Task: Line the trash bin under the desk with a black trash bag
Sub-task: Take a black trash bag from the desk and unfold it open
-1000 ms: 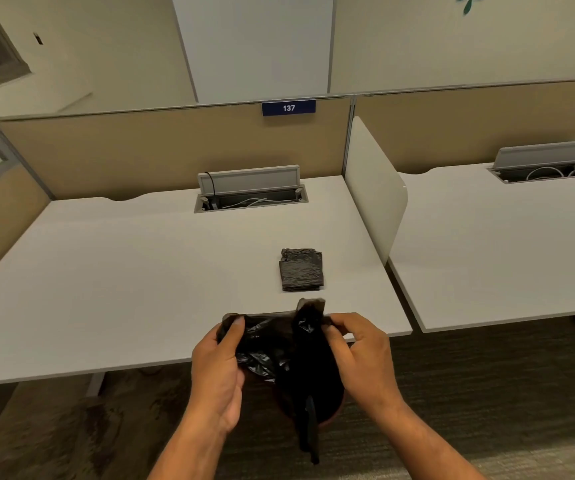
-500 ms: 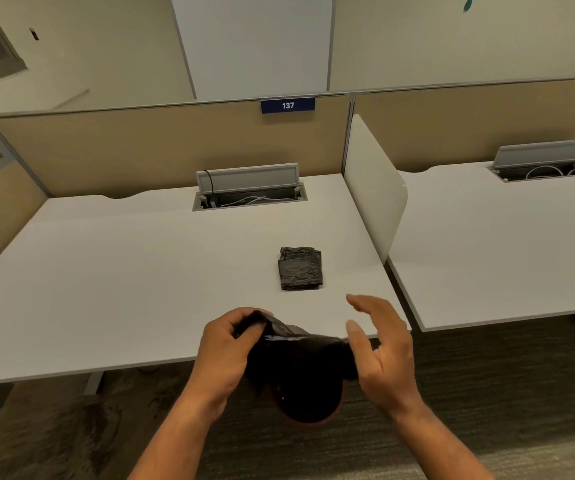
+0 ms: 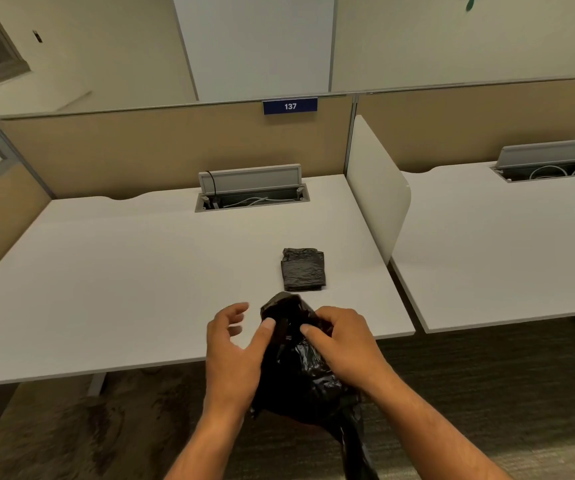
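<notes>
A crumpled black trash bag [image 3: 296, 372] hangs bunched between my hands at the desk's front edge. Its top rises over the white desk [image 3: 140, 289] and a tail trails down to the lower right. My right hand [image 3: 343, 339] is closed on the bag's upper part. My left hand [image 3: 232, 344] is beside the bag with fingers spread; only its thumb touches the plastic. The bag hides the trash bin below it, apart from a faint dark reddish edge [image 3: 300, 423]. A folded stack of black bags [image 3: 302, 270] lies on the desk just beyond my hands.
An open cable tray with a raised lid [image 3: 251, 194] sits at the back of the desk. A white divider panel [image 3: 376, 188] separates it from the neighbouring desk [image 3: 504, 244]. Beige partitions run behind both desks. A desk leg [image 3: 97, 384] stands on the carpet [image 3: 71, 438].
The bag has come up from a spread shape over the bin to a bunch above the desk edge. My right hand went from open to gripping it; my left hand's fingers have opened.
</notes>
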Action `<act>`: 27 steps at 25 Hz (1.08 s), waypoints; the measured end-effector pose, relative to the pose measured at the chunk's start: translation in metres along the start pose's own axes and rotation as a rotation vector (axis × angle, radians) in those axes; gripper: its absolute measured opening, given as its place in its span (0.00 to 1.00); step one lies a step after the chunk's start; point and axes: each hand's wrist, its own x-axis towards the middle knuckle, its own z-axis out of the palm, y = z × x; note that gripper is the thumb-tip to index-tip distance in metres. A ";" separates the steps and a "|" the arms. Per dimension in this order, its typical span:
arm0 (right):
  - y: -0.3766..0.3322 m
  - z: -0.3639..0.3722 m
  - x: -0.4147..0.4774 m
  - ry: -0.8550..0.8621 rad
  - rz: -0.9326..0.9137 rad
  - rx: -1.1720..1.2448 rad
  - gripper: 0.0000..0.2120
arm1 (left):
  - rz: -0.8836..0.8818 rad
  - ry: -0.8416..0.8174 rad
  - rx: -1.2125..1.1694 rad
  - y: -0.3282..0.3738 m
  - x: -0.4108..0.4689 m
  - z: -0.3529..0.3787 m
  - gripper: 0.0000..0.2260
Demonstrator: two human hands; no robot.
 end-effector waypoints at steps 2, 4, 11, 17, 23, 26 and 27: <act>0.004 0.001 0.001 0.051 0.056 0.067 0.10 | -0.017 0.106 -0.026 -0.004 -0.008 -0.004 0.10; 0.006 0.003 0.001 0.062 0.085 0.135 0.09 | -0.071 -0.051 -0.023 -0.007 -0.014 -0.003 0.16; 0.003 0.011 -0.006 0.043 0.160 0.330 0.09 | -0.209 -0.369 -0.001 -0.013 -0.020 0.016 0.04; 0.020 -0.008 -0.011 0.130 0.208 0.371 0.11 | -0.228 -0.152 -0.101 -0.019 0.004 -0.013 0.08; 0.044 -0.025 -0.018 0.146 0.286 0.416 0.07 | -0.243 0.087 -0.211 -0.026 0.027 -0.034 0.12; 0.052 -0.030 -0.023 0.112 0.336 0.264 0.06 | -0.243 0.163 -0.235 -0.029 0.034 -0.037 0.16; 0.054 -0.030 -0.024 0.082 0.341 0.195 0.06 | -0.238 0.158 -0.230 -0.028 0.036 -0.038 0.17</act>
